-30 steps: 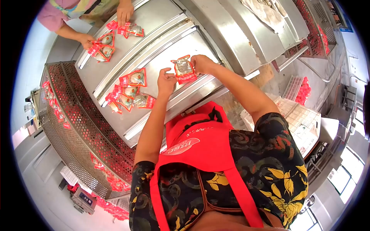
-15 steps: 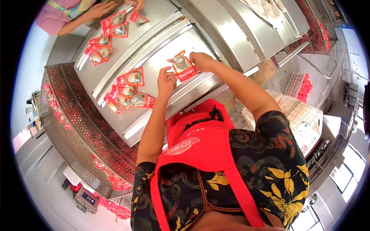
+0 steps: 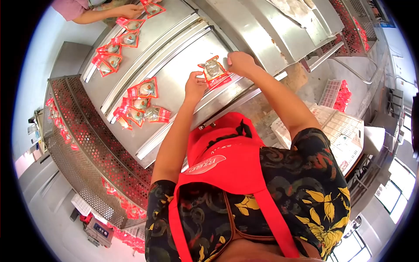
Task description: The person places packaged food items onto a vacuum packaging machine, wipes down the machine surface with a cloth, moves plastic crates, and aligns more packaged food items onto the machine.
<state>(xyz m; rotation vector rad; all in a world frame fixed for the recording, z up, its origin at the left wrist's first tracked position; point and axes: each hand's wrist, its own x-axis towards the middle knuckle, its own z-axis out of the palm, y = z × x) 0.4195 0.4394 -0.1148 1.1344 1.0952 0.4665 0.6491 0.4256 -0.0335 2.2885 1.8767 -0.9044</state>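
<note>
A sealed clear packet with red edges and a red printed band (image 3: 214, 72) lies on the metal worktop (image 3: 181, 83) in front of me. My left hand (image 3: 195, 88) has its fingers curled at the packet's left edge, seemingly pinching it. At the upper right corner is my right hand (image 3: 241, 64), its fingers closed; what they hold, if anything, is hidden. Farther left on the worktop, several similar packets lie in an overlapping group (image 3: 142, 102), with silvery contents showing in one packet (image 3: 158, 114).
Across the worktop, a co-worker's hand (image 3: 132, 10) is at more red packets (image 3: 109, 59). Perforated metal bins (image 3: 65, 94) curve along the left, with red packets inside. Metal covers (image 3: 266, 39) rise at the right. Pale crates (image 3: 338, 135) stand at my right side.
The packet between my hands has shifted right, and both hands have moved right with it. My left fingers have drawn closer together. The co-worker's hand has moved to the packets.
</note>
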